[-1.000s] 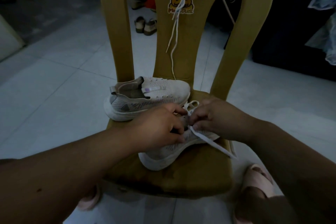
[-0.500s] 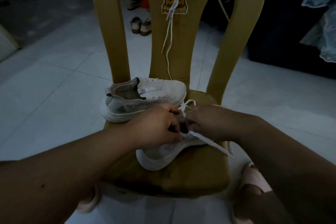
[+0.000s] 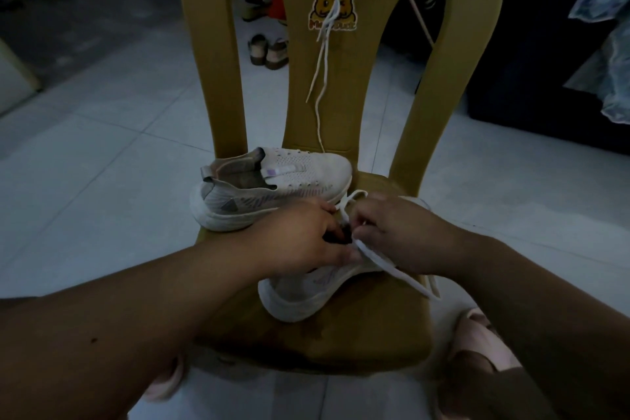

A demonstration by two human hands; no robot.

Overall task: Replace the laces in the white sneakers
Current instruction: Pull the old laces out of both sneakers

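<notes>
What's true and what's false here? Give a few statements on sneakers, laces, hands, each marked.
1. Both the far sneaker and the near sneaker sit on the chair seat. True.
2. The far sneaker is laced. False: its eyelets show no lace.
3. The spare laces hang down the chair back. True.
4. The left hand rests idle on the floor. False: it grips the near sneaker while the right hand pinches the lace.
5. The lace's loose end trails toward the person's left. False: toward their right.
</notes>
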